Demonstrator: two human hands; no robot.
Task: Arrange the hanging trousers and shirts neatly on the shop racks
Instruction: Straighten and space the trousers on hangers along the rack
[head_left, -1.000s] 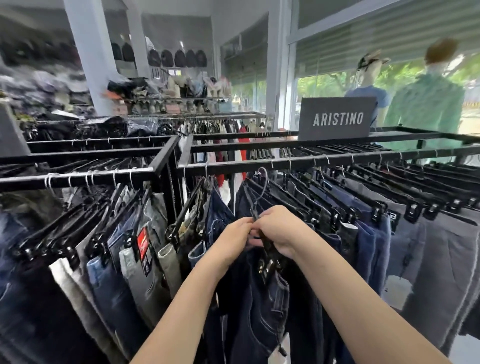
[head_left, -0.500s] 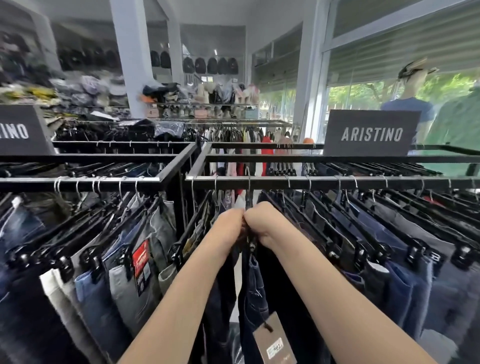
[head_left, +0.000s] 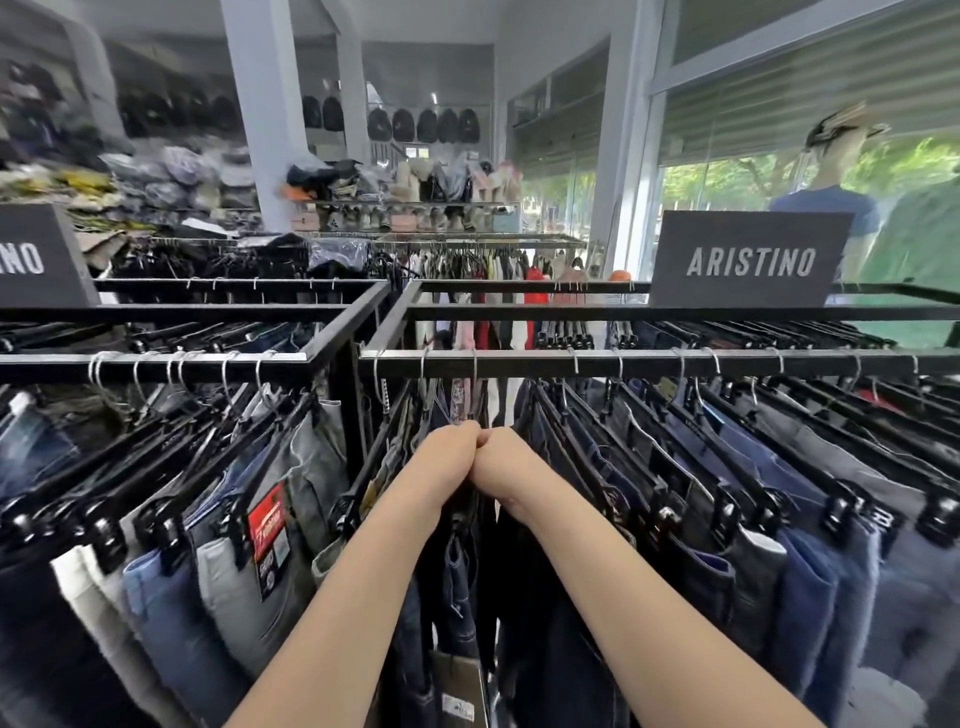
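Note:
Both my hands meet knuckle to knuckle just below the front rail of the right-hand rack. My left hand and my right hand are curled round the clip hanger of a pair of dark blue jeans, which hang straight down between my forearms. The hanger's hook sits over the rail above my hands. My fingers and the hanger bar are hidden behind the backs of my hands. Rows of trousers on black clip hangers fill the rail to the right.
A second rack of trousers stands to the left, its rail level with the first. A grey ARISTINO sign sits on the right rack. Further racks, pillars, shelves of stock and two mannequins by the window lie beyond.
My hands rose with the jeans' hanger from chest height to just under the rail, and the hook now sits on the rail. The view came closer to the rack.

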